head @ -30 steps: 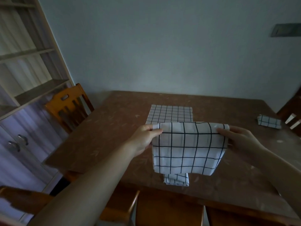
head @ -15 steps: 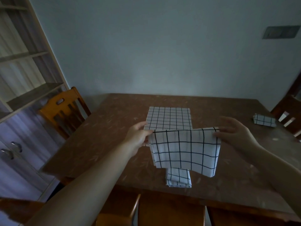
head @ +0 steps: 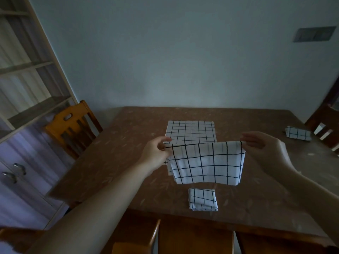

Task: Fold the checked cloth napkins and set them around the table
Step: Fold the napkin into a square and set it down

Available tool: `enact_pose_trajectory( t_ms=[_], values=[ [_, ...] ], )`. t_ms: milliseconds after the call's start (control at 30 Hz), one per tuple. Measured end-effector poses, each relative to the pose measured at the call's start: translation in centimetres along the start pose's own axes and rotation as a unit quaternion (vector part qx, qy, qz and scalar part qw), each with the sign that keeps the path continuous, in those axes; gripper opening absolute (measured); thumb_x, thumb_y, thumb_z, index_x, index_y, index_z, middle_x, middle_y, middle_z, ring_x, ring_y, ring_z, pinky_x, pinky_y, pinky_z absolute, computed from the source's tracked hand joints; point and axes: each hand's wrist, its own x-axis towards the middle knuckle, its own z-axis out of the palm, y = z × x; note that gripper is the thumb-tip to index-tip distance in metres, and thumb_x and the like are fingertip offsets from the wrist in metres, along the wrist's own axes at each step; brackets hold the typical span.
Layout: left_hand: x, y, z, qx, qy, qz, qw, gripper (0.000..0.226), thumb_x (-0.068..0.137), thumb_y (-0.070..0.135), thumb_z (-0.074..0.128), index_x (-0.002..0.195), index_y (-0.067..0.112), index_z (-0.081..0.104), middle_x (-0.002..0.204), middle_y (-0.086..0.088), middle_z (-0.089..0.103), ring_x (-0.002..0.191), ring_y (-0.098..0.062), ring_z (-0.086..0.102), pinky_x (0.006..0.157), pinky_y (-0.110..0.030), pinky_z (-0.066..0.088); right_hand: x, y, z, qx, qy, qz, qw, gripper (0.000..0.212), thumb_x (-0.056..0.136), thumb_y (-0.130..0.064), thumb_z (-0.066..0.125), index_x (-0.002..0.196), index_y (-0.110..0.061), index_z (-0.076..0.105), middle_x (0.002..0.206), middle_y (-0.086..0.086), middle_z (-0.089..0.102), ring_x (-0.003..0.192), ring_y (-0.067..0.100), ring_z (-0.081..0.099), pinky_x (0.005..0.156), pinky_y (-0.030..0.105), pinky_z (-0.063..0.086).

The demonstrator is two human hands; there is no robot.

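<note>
A white napkin with black checks (head: 207, 163) hangs folded in the air above the brown table (head: 113, 162). My left hand (head: 156, 154) pinches its top left corner. My right hand (head: 264, 149) pinches its top right corner. Behind it a flat napkin (head: 190, 131) lies spread on the table. A small folded napkin (head: 202, 199) sits near the front edge. Another folded napkin (head: 298, 133) lies at the far right of the table.
An orange wooden chair (head: 73, 125) stands at the table's left side, a shelf unit with cupboard doors (head: 22, 107) beyond it. More chair backs (head: 192, 237) line the near edge, and a dark chair (head: 328, 121) stands at the right.
The held napkin has risen a little and its lower edge now clears the small folded napkin at the front. My view has tilted slightly up.
</note>
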Motion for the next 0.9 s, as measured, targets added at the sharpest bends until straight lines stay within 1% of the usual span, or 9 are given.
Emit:
enact_pose_trajectory(
  t_ms=[33,100,233,333,500,567,700,833,900],
  values=[
    [-0.1,0.1,-0.1,0.018,0.005,0.019,1.0,0.036,0.087,0.004,0.068,0.115,0.027,0.065,0.101,0.012,0.055,0.081,-0.006,0.058,0.054,-0.007,0.046,0.0,-0.1,0.0,-0.005,0.003,-0.003,1.0,0.031,0.083,-0.006,0.073,0.106,-0.027,0.07,0.087,-0.026,0.064,0.077,-0.016,0.063,0.069,-0.001,0.046],
    [-0.1,0.3,-0.2,0.041,0.01,0.05,0.998,0.029,0.088,0.006,0.068,0.108,0.027,0.067,0.094,0.022,0.05,0.079,-0.002,0.055,0.056,-0.003,0.045,0.1,-0.1,-0.2,-0.021,0.011,-0.014,1.0,0.028,0.082,-0.005,0.073,0.102,-0.024,0.072,0.084,-0.025,0.065,0.074,-0.015,0.063,0.07,0.0,0.045],
    [0.1,0.7,-0.3,0.082,0.038,0.097,0.991,0.025,0.089,0.011,0.069,0.109,0.024,0.071,0.099,0.007,0.062,0.08,-0.002,0.056,0.062,-0.002,0.042,0.4,0.2,-0.5,-0.07,0.018,-0.052,0.996,0.022,0.081,-0.002,0.073,0.099,-0.015,0.076,0.082,-0.013,0.069,0.074,-0.006,0.063,0.067,0.001,0.041],
    [0.2,1.2,-0.4,0.113,0.063,0.139,0.982,0.024,0.088,0.01,0.07,0.11,0.019,0.074,0.107,0.009,0.068,0.089,0.001,0.059,0.072,0.003,0.04,0.7,0.5,-0.6,-0.125,0.02,-0.127,0.984,0.02,0.079,0.003,0.074,0.095,-0.007,0.077,0.087,0.002,0.074,0.078,0.011,0.066,0.073,-0.002,0.039],
    [0.4,1.6,-0.6,0.142,0.081,0.176,0.971,0.017,0.088,0.013,0.071,0.104,0.016,0.076,0.098,0.006,0.07,0.084,0.001,0.059,0.073,0.0,0.041,1.2,1.0,-0.9,-0.168,-0.004,-0.199,0.965,0.017,0.075,0.009,0.075,0.086,-0.004,0.077,0.082,0.007,0.075,0.072,0.008,0.063,0.075,-0.007,0.037],
    [0.6,1.6,-0.6,0.14,0.069,0.173,0.973,0.014,0.09,0.015,0.069,0.102,0.016,0.076,0.096,0.007,0.066,0.087,-0.002,0.059,0.073,-0.003,0.041,1.6,0.9,-1.0,-0.172,-0.011,-0.183,0.968,0.017,0.078,0.006,0.073,0.088,-0.007,0.077,0.082,0.001,0.072,0.073,0.006,0.061,0.069,-0.001,0.041],
    [0.8,2.3,-0.6,0.114,0.051,0.166,0.978,0.012,0.094,0.021,0.063,0.102,0.018,0.072,0.104,0.007,0.058,0.098,-0.004,0.055,0.082,-0.01,0.038,2.1,1.1,-0.7,-0.193,-0.073,-0.118,0.971,0.019,0.081,0.002,0.069,0.091,-0.013,0.075,0.083,-0.009,0.063,0.077,0.009,0.059,0.068,0.007,0.034],
    [0.4,4.4,-0.3,0.037,0.004,0.141,0.989,0.016,0.098,0.021,0.055,0.101,0.017,0.07,0.089,0.006,0.067,0.079,-0.003,0.059,0.068,-0.009,0.043,1.6,1.4,-0.1,-0.25,-0.175,-0.075,0.949,0.018,0.084,-0.007,0.067,0.084,-0.024,0.071,0.078,-0.017,0.06,0.073,-0.002,0.057,0.062,0.007,0.035],
    [0.2,5.4,0.0,0.045,0.002,0.168,0.985,0.015,0.098,0.018,0.054,0.097,0.018,0.07,0.086,0.009,0.067,0.076,0.004,0.058,0.067,-0.005,0.042,1.4,1.7,0.8,-0.305,-0.246,-0.058,0.918,0.011,0.088,-0.019,0.063,0.092,-0.028,0.068,0.088,-0.015,0.062,0.077,-0.005,0.056,0.063,0.009,0.043]
  ],
)
